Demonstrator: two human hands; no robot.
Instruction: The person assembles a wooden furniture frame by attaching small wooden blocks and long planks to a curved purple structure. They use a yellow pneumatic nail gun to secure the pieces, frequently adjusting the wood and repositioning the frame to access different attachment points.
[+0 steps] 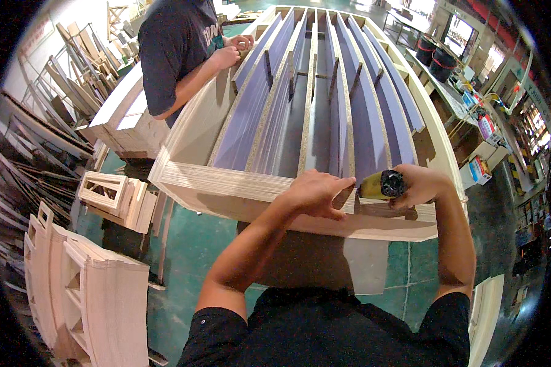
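Yellow tool [382, 184] with a black round end sits in my right hand [423, 185], and my fingers are wrapped tight around it. I hold it low against the near edge of the big wooden frame [226, 183], likely so its tip meets the wood where the boards join. My left hand [315, 194] holds nothing. It lies on that same edge just beside the tool, fingers bent and pressing down, maybe to keep the wood from sliding. The tool is short and fat, and my hand hides most of it. The frame is long and pale, with thin purple-grey boards [251, 116] standing on edge inside it, side by side. Far along the left side, another person [183, 49] has both hands on the frame too. More wooden pieces [92, 293] stand on the green floor [190, 244]
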